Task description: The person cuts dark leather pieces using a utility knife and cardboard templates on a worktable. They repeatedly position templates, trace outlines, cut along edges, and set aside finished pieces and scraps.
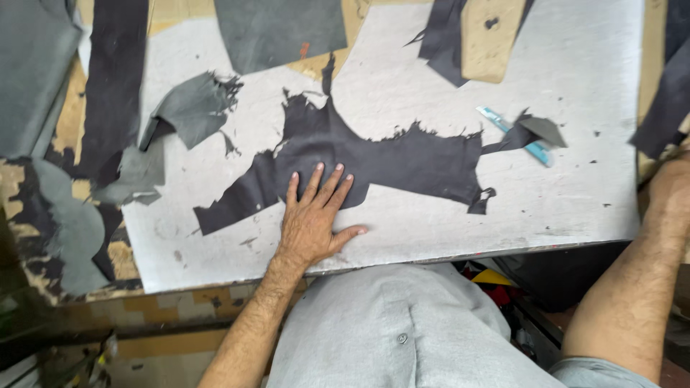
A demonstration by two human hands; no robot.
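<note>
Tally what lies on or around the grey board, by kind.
Black fabric pieces: 5, the left hand flat on the large ragged one
Grey fabric pieces: 5, such as the torn grey scrap
Light-blue cutter: 1
Tan block: 1
Total: 12

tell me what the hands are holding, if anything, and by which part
Nothing is gripped. The left hand lies flat, pinning the black fabric scrap at its lower edge; the right hand is out of view.
</note>
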